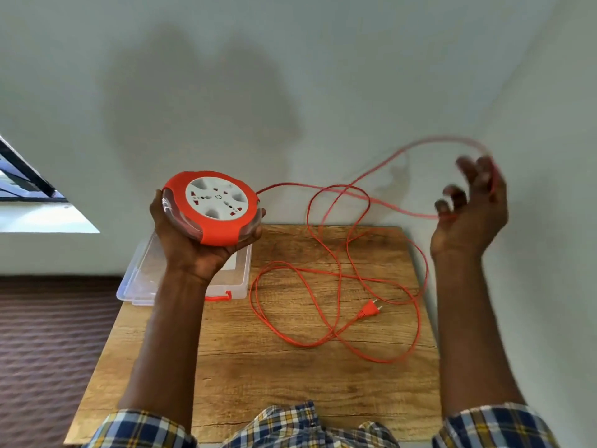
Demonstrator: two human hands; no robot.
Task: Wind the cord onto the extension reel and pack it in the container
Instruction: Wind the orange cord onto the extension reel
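Above the table (290, 376), right fingers (465, 176) loosely curled round cord (339, 273).

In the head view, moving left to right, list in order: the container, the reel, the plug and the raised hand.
Clear plastic container → extension reel, held in the left hand → orange plug lying on the wooden table → right hand, raised with the cord looped over its fingers.
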